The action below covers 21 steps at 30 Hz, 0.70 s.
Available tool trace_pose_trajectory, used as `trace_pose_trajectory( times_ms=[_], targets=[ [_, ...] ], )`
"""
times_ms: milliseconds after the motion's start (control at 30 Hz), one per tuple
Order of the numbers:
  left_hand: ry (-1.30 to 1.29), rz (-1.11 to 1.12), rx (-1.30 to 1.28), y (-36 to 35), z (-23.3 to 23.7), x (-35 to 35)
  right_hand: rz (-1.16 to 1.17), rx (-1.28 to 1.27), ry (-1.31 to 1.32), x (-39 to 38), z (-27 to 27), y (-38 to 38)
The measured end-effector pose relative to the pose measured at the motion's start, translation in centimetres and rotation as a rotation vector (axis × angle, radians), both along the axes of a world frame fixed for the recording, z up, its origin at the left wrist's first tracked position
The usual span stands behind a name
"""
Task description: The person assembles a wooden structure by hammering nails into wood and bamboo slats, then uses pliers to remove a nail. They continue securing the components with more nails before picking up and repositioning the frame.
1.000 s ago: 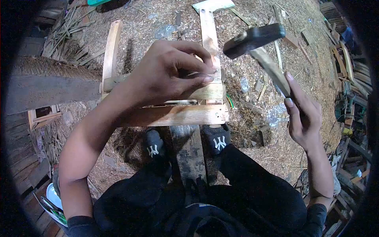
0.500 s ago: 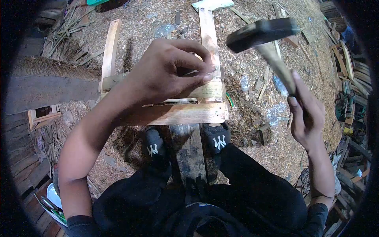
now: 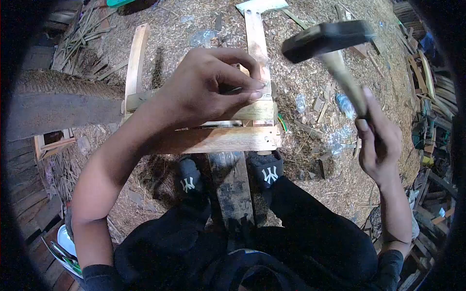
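Right hand [image 3: 379,140] grips wooden-handled hammer [image 3: 327,41], head dark, blocky.

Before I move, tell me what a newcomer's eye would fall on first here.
Most likely the hammer, held up in the right hand at the upper right, its dark head slightly blurred. Next would come the left hand, near the middle, its fingertips bent down close over the right side of a pale wooden frame. Below the frame, the white marks on the dark shoes stand out too.
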<state>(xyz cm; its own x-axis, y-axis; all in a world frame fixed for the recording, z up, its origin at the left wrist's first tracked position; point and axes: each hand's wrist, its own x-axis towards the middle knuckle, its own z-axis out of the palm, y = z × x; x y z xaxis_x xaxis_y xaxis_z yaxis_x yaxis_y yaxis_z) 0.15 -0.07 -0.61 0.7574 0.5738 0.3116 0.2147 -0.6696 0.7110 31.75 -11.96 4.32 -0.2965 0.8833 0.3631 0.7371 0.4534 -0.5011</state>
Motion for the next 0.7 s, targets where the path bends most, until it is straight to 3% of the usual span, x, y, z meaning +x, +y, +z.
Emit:
trace_pose_trajectory(
  times_ms=[33, 100, 133, 233, 300, 367, 400, 433, 500, 567, 633, 700],
  targets=[
    [0.008, 0.005, -0.016, 0.0, 0.1, 0.0, -0.001, -0.001, -0.001, 0.0, 0.4, -0.1],
    [0.017, 0.009, -0.025, 0.0, 0.4, 0.0, 0.027, -0.348, -0.418, 0.0, 1.6, 0.0],
    [0.017, -0.001, -0.025, 0.0, 0.6, 0.0, 0.023, -0.345, -0.415, 0.0, 1.3, 0.0],
    [0.016, -0.002, -0.032, 0.0, 0.2, -0.1, 0.066, 0.100, -0.071, 0.0, -0.3, 0.3],
    [0.018, -0.002, -0.026, -0.1, 0.1, 0.0, 0.013, 0.079, -0.005, 0.2, 0.3, 0.0],
    [-0.013, 0.006, -0.032, -0.1, 0.4, 0.1, 0.053, -0.299, -0.365, 0.2, 1.2, 0.0],
    [-0.012, 0.004, -0.029, 0.0, 0.4, 0.1, 0.038, -0.322, -0.373, 0.3, 1.3, 0.0],
    [-0.004, 0.012, -0.019, 0.0, 0.3, 0.1, 0.041, -0.323, -0.373, 0.3, 0.9, 0.1],
    [0.005, 0.020, -0.018, -0.3, 0.1, -0.1, 0.008, 0.061, -0.048, 0.1, -0.2, 0.0],
    [0.019, 0.028, -0.064, -0.2, 0.2, 0.0, -0.019, 0.063, -0.032, 0.1, 0.0, 0.0],
    [-0.024, 0.020, -0.018, -0.4, 0.2, 0.3, 0.085, -0.278, -0.331, 0.7, 0.5, -0.4],
    [-0.071, 0.025, 0.025, -0.6, 0.0, 0.3, 0.055, -0.364, -0.294, 1.1, 0.4, -0.6]
  ],
)
